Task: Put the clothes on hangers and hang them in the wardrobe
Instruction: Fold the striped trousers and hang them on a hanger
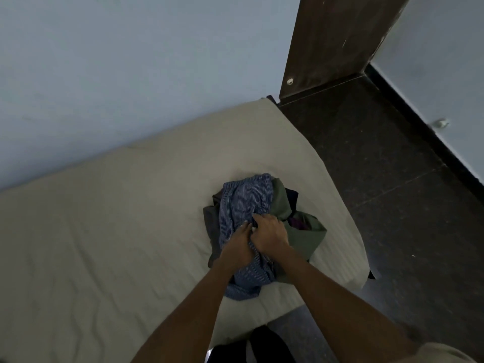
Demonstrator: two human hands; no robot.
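A small heap of clothes (264,226) lies on the bed (104,244) near its right edge — a blue striped garment (243,203) on top, an olive-green one (301,237) beside it on the right, darker pieces underneath. Both hands meet on the heap: the left hand (239,247) presses flat, fingers straight, on the striped cloth, while the right hand (269,235), touching the left, has its fingers curled into a fold of the same garment. To the right of the bed lies a dark floor (379,179) — and a brown wooden panel (332,40) stands against the pale blue wall (131,61).
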